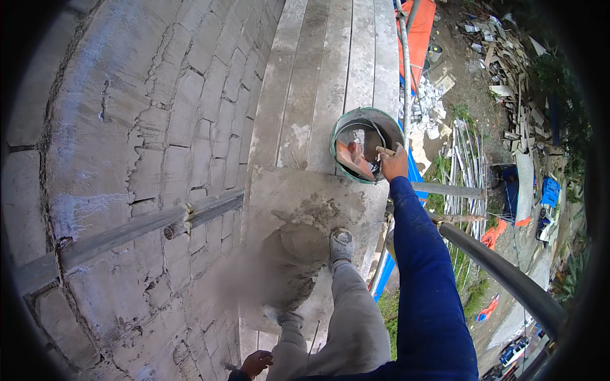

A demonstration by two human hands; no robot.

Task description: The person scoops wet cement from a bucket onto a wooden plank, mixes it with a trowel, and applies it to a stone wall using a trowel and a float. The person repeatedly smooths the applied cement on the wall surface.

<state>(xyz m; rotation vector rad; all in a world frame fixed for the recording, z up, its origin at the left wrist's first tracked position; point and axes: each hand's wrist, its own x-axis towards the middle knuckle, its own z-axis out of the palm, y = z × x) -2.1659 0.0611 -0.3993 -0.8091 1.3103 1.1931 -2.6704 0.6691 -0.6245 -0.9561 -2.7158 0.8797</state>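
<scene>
My right hand reaches into a round bucket with a green, mortar-crusted rim, its fingers closed on the tan wooden handle of a tool. The tool's other end is hidden in the bucket. Beside it in there leans a flat orange-brown board-like tool. Low in the picture, my left hand hangs by my left leg with its fingers curled. A small grey bit shows next to it, and I cannot make out what it holds. Wet grey mortar lies heaped on a board between my feet.
A block wall rises on the left, with a metal pipe jutting from it. Planks form the scaffold platform. Scaffold poles border the right edge, above ground with debris and an orange tarp. A blurred grey patch covers part of the mortar.
</scene>
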